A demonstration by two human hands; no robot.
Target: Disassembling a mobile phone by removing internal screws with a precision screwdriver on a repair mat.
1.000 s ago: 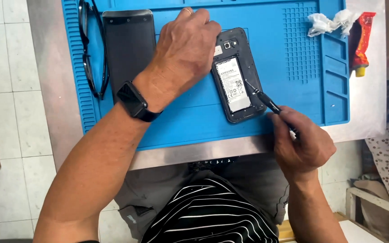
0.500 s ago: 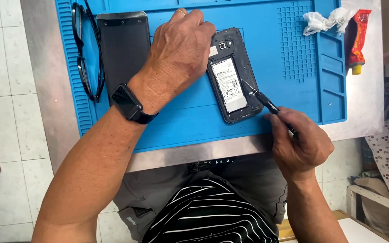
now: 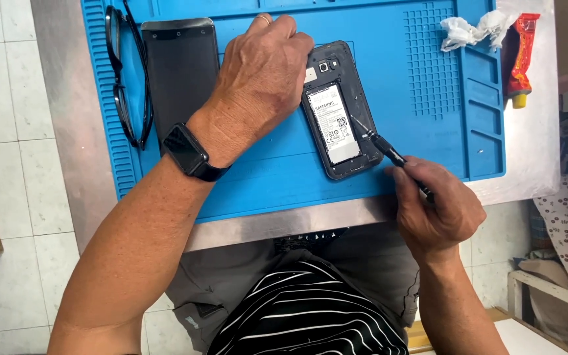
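- Right hand point(image 3: 438, 213) near table edge, fingers closed around a black screwdriver point(image 3: 389, 152); tip meets the phone's right rim.
- Opened phone point(image 3: 338, 112), back cover off, battery showing, lies tilted on the blue mat point(image 3: 415, 131).
- Left hand point(image 3: 261, 75), watch point(image 3: 189, 152) on wrist, presses palm-down on the phone's left upper edge, fingers curled.
- Left of it: dark phone cover point(image 3: 180, 72), then glasses point(image 3: 125, 79).
- Far right corner: crumpled tissue point(image 3: 471, 29), red tube point(image 3: 520, 56).

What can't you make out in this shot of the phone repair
- Head view: the opened phone has its upper left corner hidden under the left hand.
- The screwdriver handle is buried in the right hand; its tip is too small to read.
- The blue mat is cut off by the top edge.
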